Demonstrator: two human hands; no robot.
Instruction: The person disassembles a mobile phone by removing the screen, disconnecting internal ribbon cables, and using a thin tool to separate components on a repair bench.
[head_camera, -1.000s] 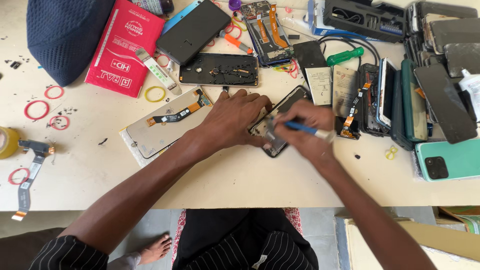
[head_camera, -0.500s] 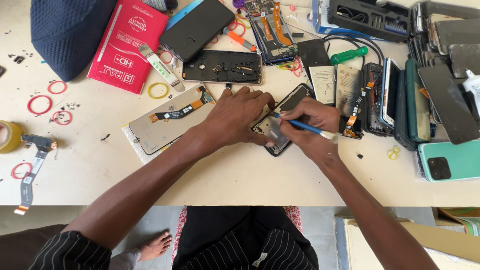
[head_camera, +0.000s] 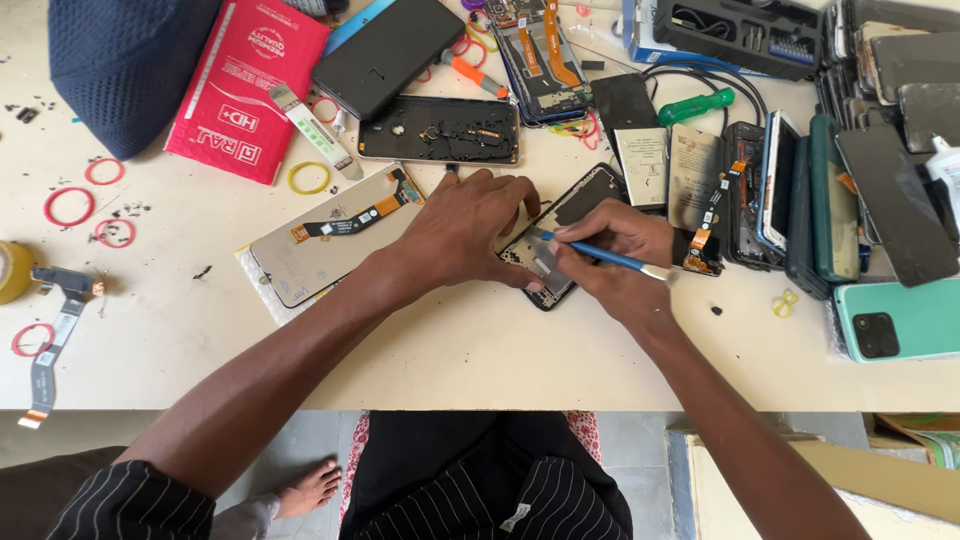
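The right hand (head_camera: 615, 262) pinches a thin blue tool (head_camera: 600, 257) like a pen, its tip lying on the opened phone (head_camera: 560, 235) in the middle of the table (head_camera: 450, 350). The left hand (head_camera: 465, 228) lies spread and flat over the phone's left part, pressing it down rather than gripping it, fingertips on its far edge. Just left of that hand lies a loose screen panel (head_camera: 325, 245) with an orange ribbon cable; just beyond it lies a black back frame (head_camera: 440, 130). To the right, two batteries (head_camera: 665, 165) sit close by the phone, then a row of phones on edge (head_camera: 800, 195) and a green phone (head_camera: 900, 320) at the near right. Rubber rings (head_camera: 70, 205) dot the far left, beside a red packet (head_camera: 245, 85) and a dark blue cap (head_camera: 125, 60). As I judge it, the tool could skid off and scratch the board or tear a cable if the left hand lets the phone shift, and the batteries so near could be nicked. Against the earlier frames, the tool tip has moved left, deeper over the phone, and the left hand holds much the same place.
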